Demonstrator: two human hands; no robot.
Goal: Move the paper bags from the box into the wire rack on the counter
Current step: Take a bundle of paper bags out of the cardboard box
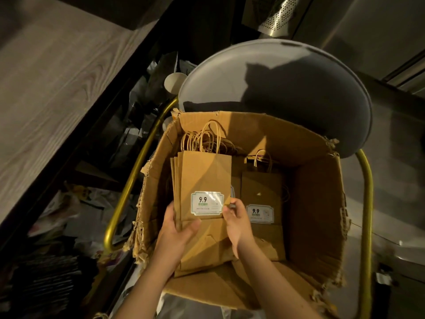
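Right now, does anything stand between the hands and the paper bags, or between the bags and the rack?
Nothing does: the left hand and right hand grip the stack of paper bags. The cardboard box is open on top, so lifting looks clear. The wire rack is out of view.

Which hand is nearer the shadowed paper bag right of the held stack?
Right. The right hand pinches the held bag stack's right edge, just beside the shadowed paper bag; the left hand grips the stack's far left edge.
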